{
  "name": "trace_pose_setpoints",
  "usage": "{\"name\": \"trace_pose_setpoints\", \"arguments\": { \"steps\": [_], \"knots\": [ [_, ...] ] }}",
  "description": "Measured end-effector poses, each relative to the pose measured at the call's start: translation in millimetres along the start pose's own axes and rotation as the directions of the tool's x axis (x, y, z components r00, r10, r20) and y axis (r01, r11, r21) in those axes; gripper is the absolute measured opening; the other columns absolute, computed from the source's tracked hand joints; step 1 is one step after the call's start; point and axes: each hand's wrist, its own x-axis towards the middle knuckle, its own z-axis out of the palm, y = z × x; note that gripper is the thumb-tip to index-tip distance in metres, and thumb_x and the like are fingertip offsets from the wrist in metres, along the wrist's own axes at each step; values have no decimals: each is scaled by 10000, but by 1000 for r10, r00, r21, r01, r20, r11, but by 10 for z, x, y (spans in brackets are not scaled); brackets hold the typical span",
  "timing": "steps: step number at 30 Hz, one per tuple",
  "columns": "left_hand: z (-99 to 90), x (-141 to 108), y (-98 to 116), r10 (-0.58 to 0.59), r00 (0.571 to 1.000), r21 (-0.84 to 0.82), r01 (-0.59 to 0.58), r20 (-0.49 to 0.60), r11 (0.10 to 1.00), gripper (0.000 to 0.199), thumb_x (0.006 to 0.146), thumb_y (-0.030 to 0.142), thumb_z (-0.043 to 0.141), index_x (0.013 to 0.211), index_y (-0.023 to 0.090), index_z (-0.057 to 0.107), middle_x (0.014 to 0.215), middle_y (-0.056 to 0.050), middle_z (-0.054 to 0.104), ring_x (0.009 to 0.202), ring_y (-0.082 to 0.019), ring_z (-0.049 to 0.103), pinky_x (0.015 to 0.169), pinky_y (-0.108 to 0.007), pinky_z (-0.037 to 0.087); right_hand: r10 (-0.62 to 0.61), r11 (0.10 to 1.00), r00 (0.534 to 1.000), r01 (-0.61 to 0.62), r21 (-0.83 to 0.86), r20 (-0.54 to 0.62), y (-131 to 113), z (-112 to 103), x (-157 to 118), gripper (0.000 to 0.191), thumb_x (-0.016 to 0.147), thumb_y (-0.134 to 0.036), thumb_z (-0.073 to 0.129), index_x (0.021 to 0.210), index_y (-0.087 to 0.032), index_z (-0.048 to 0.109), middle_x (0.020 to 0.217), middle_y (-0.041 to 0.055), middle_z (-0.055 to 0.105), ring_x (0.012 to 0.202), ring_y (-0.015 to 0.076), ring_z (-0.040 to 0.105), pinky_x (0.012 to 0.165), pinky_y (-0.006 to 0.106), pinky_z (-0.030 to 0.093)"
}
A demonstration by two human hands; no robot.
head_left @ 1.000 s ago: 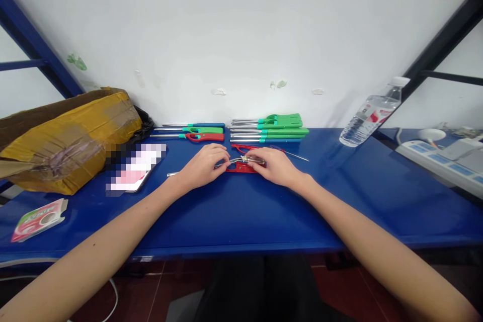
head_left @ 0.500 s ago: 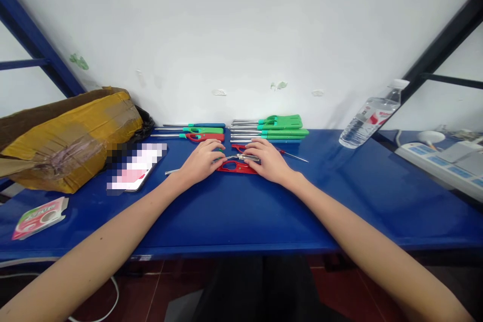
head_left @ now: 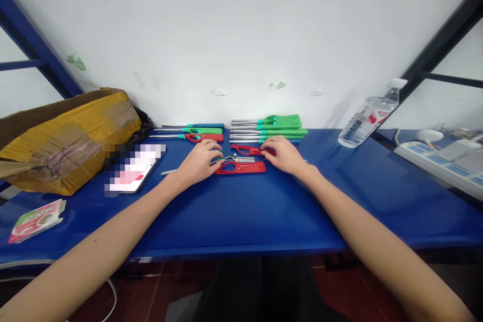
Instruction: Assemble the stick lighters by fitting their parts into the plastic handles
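Observation:
My left hand [head_left: 199, 162] is closed at the front end of an opened lighter. Its fingers pinch the green nozzle piece and the inner parts, and the metal tube [head_left: 169, 172] sticks out to the left below the hand. One red casing half [head_left: 251, 167] lies flat with its hollow side up. Over its upper edge rests a clear fuel tank [head_left: 245, 159] with a thin wire. Behind it, my right hand [head_left: 284, 155] grips the right end of the other red casing half [head_left: 243, 150]. A thin metal rod [head_left: 305, 161] shows beside the right hand, mostly hidden.
Assembled lighters lie along the wall: a left group [head_left: 206, 131] and a right pile [head_left: 285, 122]. A taped cardboard box [head_left: 71, 141], a phone [head_left: 139, 168] and a flat printed packet [head_left: 37, 220] are on the left. A water bottle [head_left: 368, 121] and a power strip [head_left: 439, 161] stand right.
My right hand has left the fuel tank, moving right and slightly back onto the rear red casing half. The tank and front casing are now uncovered. My left hand has stayed almost in place.

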Motion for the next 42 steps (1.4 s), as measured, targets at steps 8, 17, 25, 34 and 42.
{"name": "trace_pose_setpoints", "arguments": {
  "steps": [8,17,25,34,42],
  "knots": [
    [-24,-4,36,8,1000,-4,-8,12,1000,219,924,280,517,901,171,706,1122,-126,622,1152,-293,521,1021,-489,436,-12,1000,999,12,-2,34,-32,59,23,145,866,-175,532,883,-181,676,960,86,708,946,230,599,868,364,458],
    [-122,-13,23,8,998,-44,-5,55,999,191,885,338,592,953,188,688,1237,-121,574,1216,-305,490,1052,-502,412,88,996,994,-90,22,66,-22,65,28,112,869,-241,573,914,-203,668,932,60,718,834,206,639,741,313,454],
    [-127,-42,73,79,982,-71,-68,170,995,180,854,359,648,945,215,703,1322,-107,529,1286,-310,434,1066,-505,392,70,995,993,-76,57,93,-27,76,35,102,873,-227,575,915,-193,661,923,57,723,813,197,645,727,300,458],
    [67,-18,77,6,997,-48,-2,80,999,169,888,317,619,853,199,735,1183,-107,612,1247,-304,467,1047,-489,414,75,985,995,-65,159,-63,-87,-88,57,136,882,-242,566,960,-180,658,998,84,713,901,236,646,816,364,488],
    [140,46,3,-56,998,22,56,-1,998,171,861,321,649,844,198,766,1145,-114,630,1232,-322,475,1050,-506,406,-62,967,997,70,246,-37,-232,-255,48,138,860,-246,586,937,-186,683,962,73,718,870,223,645,799,358,483]
  ]
}}
